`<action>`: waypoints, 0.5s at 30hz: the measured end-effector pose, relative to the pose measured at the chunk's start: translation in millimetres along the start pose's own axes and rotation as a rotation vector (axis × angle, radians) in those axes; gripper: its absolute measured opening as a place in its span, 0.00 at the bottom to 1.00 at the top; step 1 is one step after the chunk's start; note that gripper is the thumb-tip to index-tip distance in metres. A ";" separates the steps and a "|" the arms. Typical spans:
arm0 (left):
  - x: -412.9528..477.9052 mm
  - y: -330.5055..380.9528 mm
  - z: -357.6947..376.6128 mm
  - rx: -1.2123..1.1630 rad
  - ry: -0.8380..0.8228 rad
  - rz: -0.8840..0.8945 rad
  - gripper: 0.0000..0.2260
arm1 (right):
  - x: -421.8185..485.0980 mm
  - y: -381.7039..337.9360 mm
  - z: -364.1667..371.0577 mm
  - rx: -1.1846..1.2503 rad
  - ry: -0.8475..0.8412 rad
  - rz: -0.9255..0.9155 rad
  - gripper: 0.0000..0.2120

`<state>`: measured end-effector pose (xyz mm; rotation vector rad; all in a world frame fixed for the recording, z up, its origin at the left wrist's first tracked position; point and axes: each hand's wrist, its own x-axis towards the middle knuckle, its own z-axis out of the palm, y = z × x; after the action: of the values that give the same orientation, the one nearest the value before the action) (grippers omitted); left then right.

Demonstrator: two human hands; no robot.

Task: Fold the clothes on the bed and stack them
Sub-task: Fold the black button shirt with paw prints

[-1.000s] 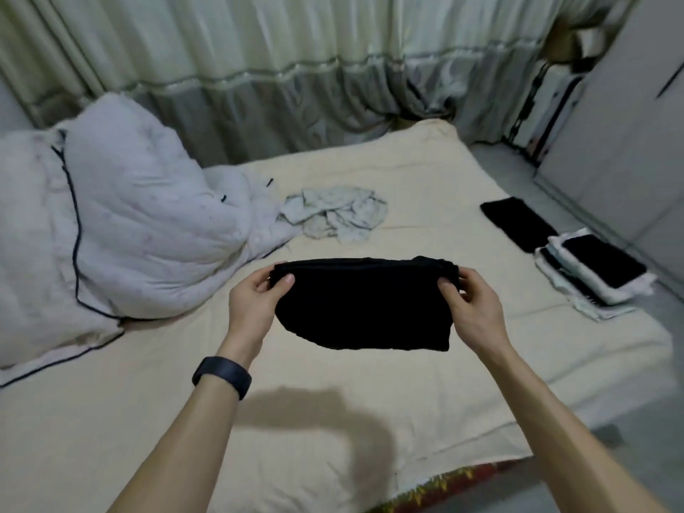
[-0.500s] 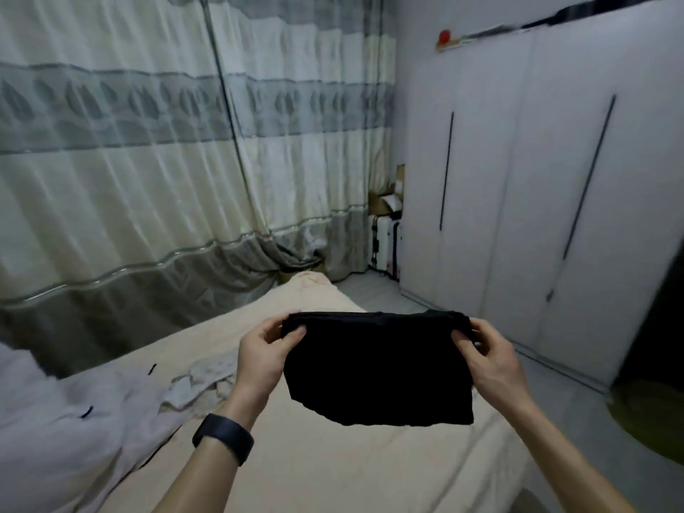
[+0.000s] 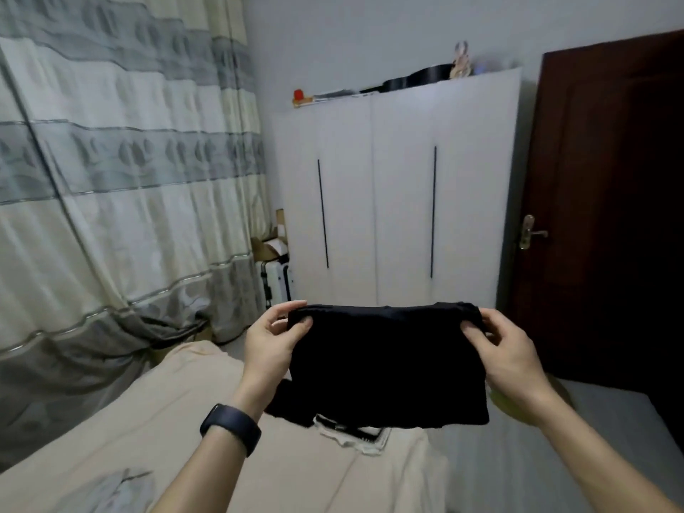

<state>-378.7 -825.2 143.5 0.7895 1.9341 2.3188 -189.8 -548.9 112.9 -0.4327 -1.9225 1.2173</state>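
The view had turned more to the right than before, so a dark door (image 3: 610,216) now showed beside the white wardrobe (image 3: 399,198). The folded black cloth (image 3: 388,368) hung above the bed (image 3: 148,420), between both hands. The left hand (image 3: 270,346) and the right hand (image 3: 507,357) each pinched a top corner with fingers curled.

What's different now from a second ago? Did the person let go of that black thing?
No. The left hand and right hand pinch the folded black garment by its top corners, as before. The person turned right, carrying it from over the middle of the bed to above the folded stack at the edge. The wardrobe and door came into view.
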 end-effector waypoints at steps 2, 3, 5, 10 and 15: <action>16.5 -0.4 22.3 0.001 -0.034 0.009 0.10 | 15.0 5.2 -14.3 -0.020 0.017 -0.013 0.06; 25.2 -3.2 35.2 -0.003 -0.049 0.004 0.10 | 23.5 9.8 -23.2 -0.041 0.029 -0.024 0.05; 49.3 -11.1 68.6 -0.012 -0.071 -0.001 0.10 | 51.1 22.5 -44.5 -0.065 0.060 -0.043 0.05; 99.4 -40.3 156.4 -0.028 -0.073 -0.003 0.10 | 127.0 64.0 -95.5 -0.104 0.106 -0.051 0.06; 150.4 -66.9 243.7 -0.016 -0.075 -0.005 0.11 | 203.6 108.7 -144.9 -0.101 0.105 -0.046 0.08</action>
<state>-435.0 -537.1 161.6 0.8558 1.8830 2.2647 -217.5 -279.1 140.2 -0.4934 -1.8986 1.0509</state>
